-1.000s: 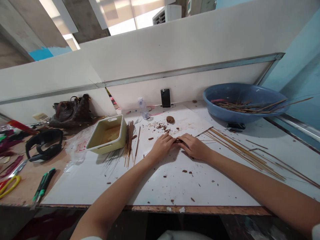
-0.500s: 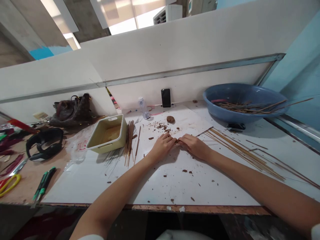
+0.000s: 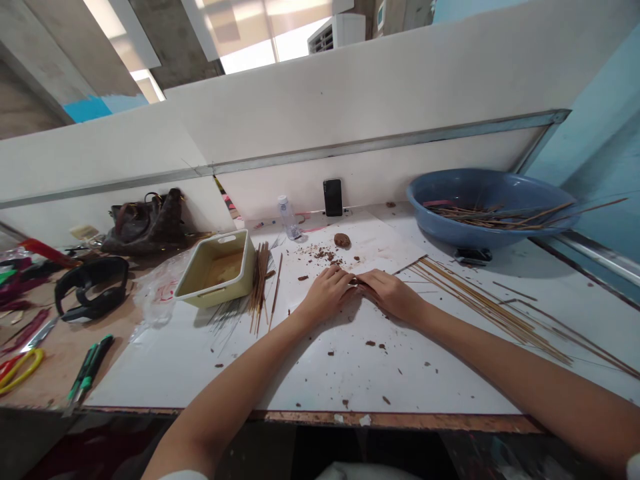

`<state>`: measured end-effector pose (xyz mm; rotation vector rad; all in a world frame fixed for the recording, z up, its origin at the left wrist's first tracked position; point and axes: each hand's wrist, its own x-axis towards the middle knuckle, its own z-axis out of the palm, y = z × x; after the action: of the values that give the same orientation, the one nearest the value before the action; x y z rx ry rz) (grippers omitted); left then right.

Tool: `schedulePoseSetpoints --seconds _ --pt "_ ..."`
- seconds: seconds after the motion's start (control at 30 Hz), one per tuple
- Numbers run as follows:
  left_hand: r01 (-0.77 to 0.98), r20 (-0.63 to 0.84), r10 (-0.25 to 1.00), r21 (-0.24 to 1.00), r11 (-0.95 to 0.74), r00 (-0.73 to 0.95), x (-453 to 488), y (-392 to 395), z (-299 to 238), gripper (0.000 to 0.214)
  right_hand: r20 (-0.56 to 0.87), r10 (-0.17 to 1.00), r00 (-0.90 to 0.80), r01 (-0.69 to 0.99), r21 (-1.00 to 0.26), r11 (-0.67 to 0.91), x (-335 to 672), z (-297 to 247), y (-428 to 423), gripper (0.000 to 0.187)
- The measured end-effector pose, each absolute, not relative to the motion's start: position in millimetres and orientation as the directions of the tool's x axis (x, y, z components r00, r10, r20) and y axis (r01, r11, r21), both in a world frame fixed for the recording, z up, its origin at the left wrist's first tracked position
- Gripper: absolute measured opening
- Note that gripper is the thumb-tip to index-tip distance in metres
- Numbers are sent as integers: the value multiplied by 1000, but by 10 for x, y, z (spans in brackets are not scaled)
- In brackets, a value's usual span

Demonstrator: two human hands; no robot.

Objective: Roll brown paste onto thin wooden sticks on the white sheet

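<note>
- We are looking down at a long worktop (image 3: 350, 419), with a white board (image 3: 400, 383) covering most of it and a white partition (image 3: 380, 113) rising behind.
- We are seeing a blue basin (image 3: 465, 230) sitting at the far right, with loose thin sticks poking over its rim, and a wider spread of thin wooden sticks (image 3: 493, 313) lying on the board in front of it.
- Farther left, a dark handbag (image 3: 147, 227) is slumping against the partition, and a cream tray (image 3: 213, 297) is standing at the board's edge beside an upright-looking pile of short brown sticks (image 3: 260, 287).
- Our left hand (image 3: 325, 293) and right hand (image 3: 393, 297) are resting on the board, fingers curled inward, pressing toward each other at the fingertips.
- A small brown piece (image 3: 356, 281) is sitting pinched between those fingertips, mostly hidden; we cannot tell whether a stick runs through it.
- A brown lump (image 3: 342, 240) is lying just beyond the hands, amid scattered brown crumbs (image 3: 320, 255).
- Little is changing from a moment ago: the hands are staying together around the piece, and only our view is shifting slightly.
</note>
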<state>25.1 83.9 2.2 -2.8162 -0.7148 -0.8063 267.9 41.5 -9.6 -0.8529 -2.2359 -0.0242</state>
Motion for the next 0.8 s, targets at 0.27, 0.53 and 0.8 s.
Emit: schedulePoseSetpoints --seconds 0.27,0.53,0.8 --pt "483 432 390 -127 -866 813 259 830 23 23 588 569 -575 593 -179 785 2684 -146 415 30" --pt "456 410 377 -113 -883 831 239 840 31 18 569 562 -600 591 -158 791 2706 -140 419 32" --pt "442 410 371 -92 -892 833 237 848 12 18 584 559 -589 575 -182 797 2720 -158 429 33"
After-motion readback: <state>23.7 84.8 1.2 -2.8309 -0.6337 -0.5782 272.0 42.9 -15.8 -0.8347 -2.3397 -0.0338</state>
